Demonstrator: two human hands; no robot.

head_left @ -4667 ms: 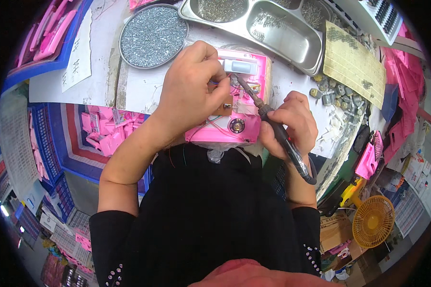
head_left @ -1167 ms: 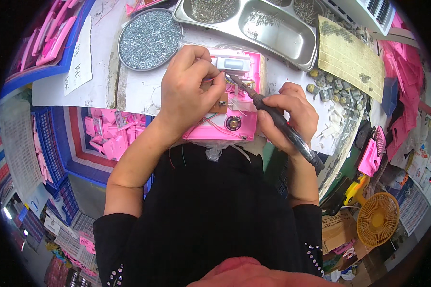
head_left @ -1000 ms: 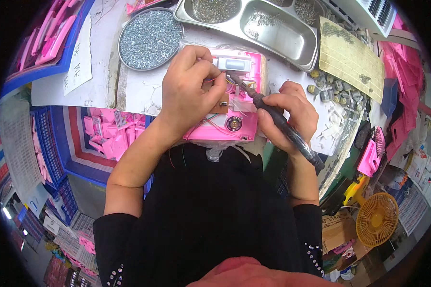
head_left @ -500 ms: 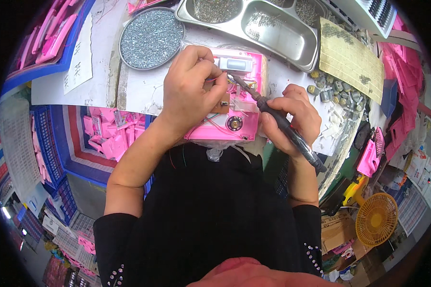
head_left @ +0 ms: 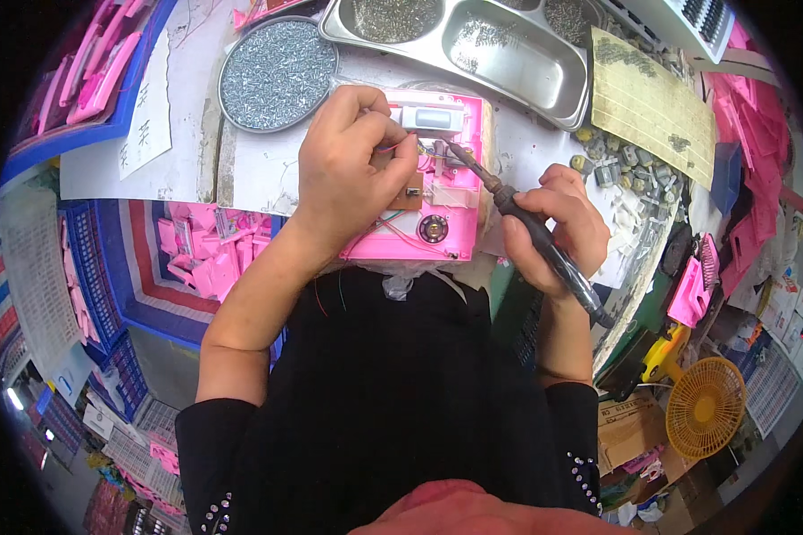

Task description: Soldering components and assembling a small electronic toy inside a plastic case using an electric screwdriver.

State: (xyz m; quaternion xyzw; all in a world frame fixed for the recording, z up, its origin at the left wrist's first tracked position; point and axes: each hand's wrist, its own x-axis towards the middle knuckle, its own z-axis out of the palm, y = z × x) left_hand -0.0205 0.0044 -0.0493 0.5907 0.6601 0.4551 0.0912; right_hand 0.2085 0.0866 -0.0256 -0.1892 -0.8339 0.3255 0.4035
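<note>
A pink plastic housing (head_left: 462, 234) lies in front of me with its inner side up. It holds a grey-white box-like part (head_left: 433, 119), a brown circuit board (head_left: 408, 198), a small round speaker (head_left: 434, 229) and several thin coloured wires. My left hand (head_left: 352, 165) is closed over the housing's left side, thumb and forefinger pinching a thin wire, which the fingers mostly hide. In my right hand (head_left: 562, 227) is a soldering iron (head_left: 551, 252) with a dark handle. Its tip is over the wires below the box-like part, a little right of my left fingertips; contact cannot be made out.
Beyond the housing stand a round dish of screws (head_left: 278, 76) and a metal compartment tray (head_left: 517, 67) with small metal parts. Small motor-like parts (head_left: 629, 169) lie at the right under a yellowish card (head_left: 651, 98). Left is a blue-rimmed bin (head_left: 156, 323) of pink pieces; lower right, a yellow fan (head_left: 705, 408).
My right hand and the soldering iron have shifted slightly right, drawing the tip away from my left fingertips. My left hand stays pinched in nearly the same place.
</note>
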